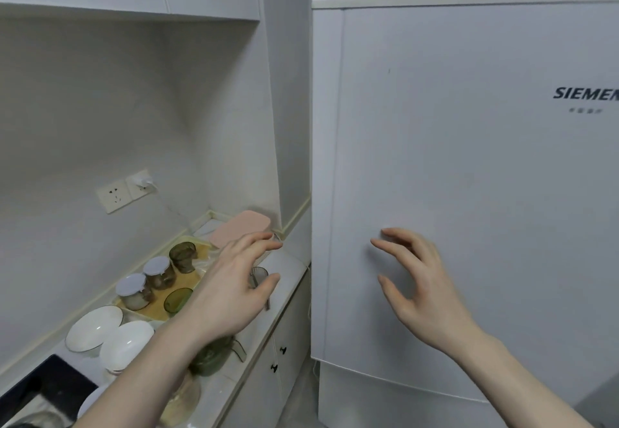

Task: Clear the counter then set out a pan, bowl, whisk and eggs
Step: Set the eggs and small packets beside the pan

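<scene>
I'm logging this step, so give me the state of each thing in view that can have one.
fridge door: closed
left hand: open, above the counter, holding nothing
right hand: open, fingers at the fridge door
two jars: lidded
wall socket: plug inserted
cabinet doors: closed

Fridge (pixel 469 176) logo was cut by the right edge; small print under it illegible. Left hand (pixel 234 290) covered part of a clear cup (pixel 260 275) behind its fingers (pixel 264 238); grip or contact could not be told. Green jug (pixel 214 357) below the wrist mostly hidden. Dark cooktop (pixel 43 390) cropped at lower left.
</scene>
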The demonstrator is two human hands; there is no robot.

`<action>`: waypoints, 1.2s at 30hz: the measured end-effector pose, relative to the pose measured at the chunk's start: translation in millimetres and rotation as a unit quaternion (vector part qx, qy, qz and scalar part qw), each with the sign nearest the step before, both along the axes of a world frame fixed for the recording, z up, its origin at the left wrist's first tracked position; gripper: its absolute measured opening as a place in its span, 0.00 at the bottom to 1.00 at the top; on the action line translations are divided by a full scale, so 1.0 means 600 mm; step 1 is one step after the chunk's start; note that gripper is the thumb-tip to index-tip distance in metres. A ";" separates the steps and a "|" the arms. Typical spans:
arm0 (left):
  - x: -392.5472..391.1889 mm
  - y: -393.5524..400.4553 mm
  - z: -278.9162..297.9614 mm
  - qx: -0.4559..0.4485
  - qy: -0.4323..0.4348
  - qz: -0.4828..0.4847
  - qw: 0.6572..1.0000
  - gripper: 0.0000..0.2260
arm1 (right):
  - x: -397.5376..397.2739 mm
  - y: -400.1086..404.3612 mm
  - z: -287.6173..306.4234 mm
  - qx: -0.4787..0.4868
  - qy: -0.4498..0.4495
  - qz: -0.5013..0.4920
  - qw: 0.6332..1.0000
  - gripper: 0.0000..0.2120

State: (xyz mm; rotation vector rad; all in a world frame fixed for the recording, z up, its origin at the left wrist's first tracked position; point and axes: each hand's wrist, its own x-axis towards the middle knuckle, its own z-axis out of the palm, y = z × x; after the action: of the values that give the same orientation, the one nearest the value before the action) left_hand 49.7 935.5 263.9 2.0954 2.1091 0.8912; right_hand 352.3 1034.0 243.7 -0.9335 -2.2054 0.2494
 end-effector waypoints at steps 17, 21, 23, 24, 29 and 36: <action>0.047 0.070 -0.010 0.001 0.003 0.040 0.999 0.20 | 0.025 0.136 -0.025 -0.026 -0.003 0.031 0.999 0.28; 0.053 0.076 -0.012 -0.003 0.003 0.051 0.999 0.21 | 0.028 0.146 -0.026 -0.018 -0.011 0.038 0.999 0.28; 0.056 0.079 -0.015 -0.007 0.004 0.056 0.998 0.21 | 0.027 0.150 -0.026 -0.013 -0.010 0.040 0.999 0.28; 0.058 0.080 -0.017 -0.008 0.005 0.059 0.998 0.21 | 0.029 0.152 -0.028 -0.013 -0.011 0.043 0.999 0.28; 0.064 0.082 -0.031 -0.023 0.009 0.078 0.997 0.21 | 0.032 0.157 -0.033 -0.020 -0.016 0.052 0.998 0.28; 0.073 0.051 -0.074 -0.066 -0.004 0.118 0.991 0.21 | 0.024 0.164 -0.068 -0.068 -0.046 0.081 0.993 0.29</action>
State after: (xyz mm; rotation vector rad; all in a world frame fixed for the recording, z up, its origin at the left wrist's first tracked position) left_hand 93.6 965.8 219.5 1.8051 2.3757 0.7543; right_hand 366.5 1132.4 202.8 -0.8521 -2.3767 0.4453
